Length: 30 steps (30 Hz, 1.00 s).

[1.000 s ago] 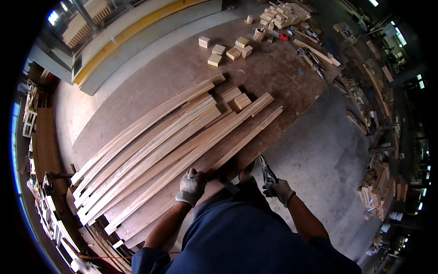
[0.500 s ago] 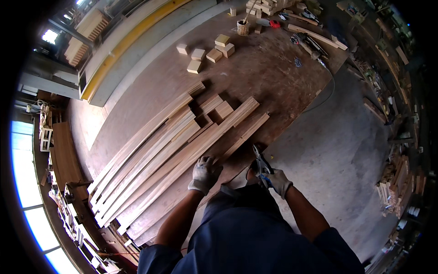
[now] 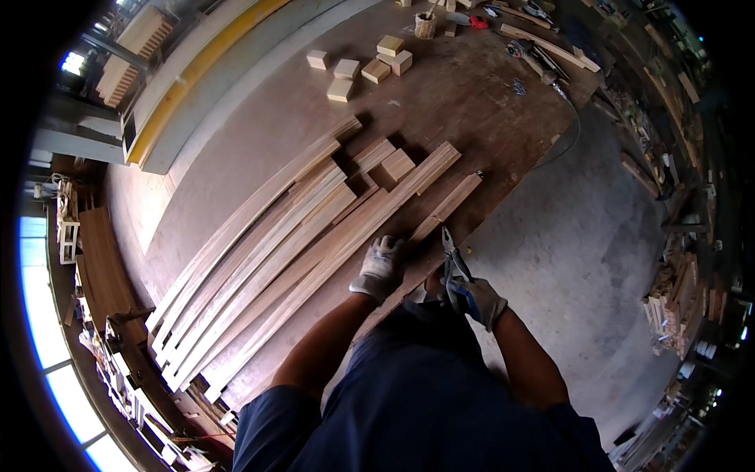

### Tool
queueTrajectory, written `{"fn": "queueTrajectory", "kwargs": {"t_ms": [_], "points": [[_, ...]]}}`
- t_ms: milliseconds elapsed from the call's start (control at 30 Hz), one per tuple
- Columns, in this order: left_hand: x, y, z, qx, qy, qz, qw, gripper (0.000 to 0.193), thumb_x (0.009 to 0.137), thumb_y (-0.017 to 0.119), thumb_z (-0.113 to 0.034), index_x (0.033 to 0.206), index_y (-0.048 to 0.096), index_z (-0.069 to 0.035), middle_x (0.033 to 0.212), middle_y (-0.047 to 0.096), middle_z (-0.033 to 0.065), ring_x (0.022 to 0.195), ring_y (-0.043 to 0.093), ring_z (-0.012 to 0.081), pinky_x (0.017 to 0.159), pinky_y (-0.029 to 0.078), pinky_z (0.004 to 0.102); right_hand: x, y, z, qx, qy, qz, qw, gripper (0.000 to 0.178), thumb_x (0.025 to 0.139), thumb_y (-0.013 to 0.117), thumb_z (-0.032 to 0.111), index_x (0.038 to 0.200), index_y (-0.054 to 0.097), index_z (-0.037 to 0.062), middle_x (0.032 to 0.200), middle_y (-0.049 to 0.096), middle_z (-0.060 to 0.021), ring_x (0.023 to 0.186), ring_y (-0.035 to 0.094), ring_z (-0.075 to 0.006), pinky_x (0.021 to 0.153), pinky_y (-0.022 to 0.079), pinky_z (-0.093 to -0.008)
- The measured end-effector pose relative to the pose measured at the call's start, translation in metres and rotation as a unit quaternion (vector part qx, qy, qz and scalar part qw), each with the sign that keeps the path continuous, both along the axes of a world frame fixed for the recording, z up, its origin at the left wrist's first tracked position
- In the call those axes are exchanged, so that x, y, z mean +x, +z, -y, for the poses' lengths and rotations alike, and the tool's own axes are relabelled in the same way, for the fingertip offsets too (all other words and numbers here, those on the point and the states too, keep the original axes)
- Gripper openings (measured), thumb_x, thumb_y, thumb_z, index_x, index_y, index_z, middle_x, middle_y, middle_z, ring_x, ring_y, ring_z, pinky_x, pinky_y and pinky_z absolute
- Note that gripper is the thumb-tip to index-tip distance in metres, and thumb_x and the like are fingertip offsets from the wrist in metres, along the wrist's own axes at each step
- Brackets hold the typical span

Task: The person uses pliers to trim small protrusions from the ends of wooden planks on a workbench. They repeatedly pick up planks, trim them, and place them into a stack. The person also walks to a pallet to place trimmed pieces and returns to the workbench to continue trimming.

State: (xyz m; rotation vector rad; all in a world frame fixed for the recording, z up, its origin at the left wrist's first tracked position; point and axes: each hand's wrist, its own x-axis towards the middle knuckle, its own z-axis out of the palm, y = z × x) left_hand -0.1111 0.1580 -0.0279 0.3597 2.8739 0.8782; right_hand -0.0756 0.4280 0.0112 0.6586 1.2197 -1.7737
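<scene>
Your left hand (image 3: 380, 270) has moved farther along the strip (image 3: 450, 205), grip unclear; your right hand (image 3: 481, 301) clasps pliers (image 3: 450, 245). The cup (image 3: 425, 29) holds a stick (image 3: 432, 9).

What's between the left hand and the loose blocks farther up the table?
In the head view: long wooden planks, a short block among their far ends, then brown tabletop.
</scene>
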Motion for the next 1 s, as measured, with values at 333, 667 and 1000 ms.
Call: {"fn": "queueTrajectory", "kwargs": {"t_ms": [333,667,1000], "points": [[0.013,0.004,-0.012,-0.090,-0.033,0.046,0.994,0.078,0.086,0.069,-0.035,0.151,0.040,-0.002,0.135,0.053,0.0193,0.121,0.051,0.0391,0.100,0.043,0.0483,0.017,0.009,0.026,-0.045,-0.028,-0.008,0.999,0.035,0.104,0.055,0.025,0.130,0.062,0.0026,0.115,0.072,-0.0135,0.104,0.071,-0.0270,0.088,0.057,-0.0370],[0.012,0.015,-0.017,-0.079,-0.031,0.095,0.992,0.077,0.081,0.062,-0.008,0.154,0.036,-0.005,0.146,0.047,0.0203,0.128,0.045,0.0421,0.106,0.040,0.0540,0.022,-0.007,0.043,-0.183,-0.142,0.061,0.971,0.033,0.105,0.049,0.020,0.126,0.061,-0.0017,0.118,0.069,-0.0184,0.109,0.069,-0.0323,0.100,0.055,-0.0432],[0.016,0.003,-0.020,-0.100,-0.031,0.058,0.993,0.080,0.082,0.068,-0.022,0.153,0.037,-0.004,0.146,0.046,0.0198,0.127,0.047,0.0403,0.103,0.042,0.0531,0.028,-0.032,0.048,-0.226,-0.167,0.107,0.954,0.036,0.109,0.042,0.026,0.126,0.061,0.0006,0.116,0.068,-0.0177,0.109,0.066,-0.0293,0.100,0.053,-0.0410]]}}
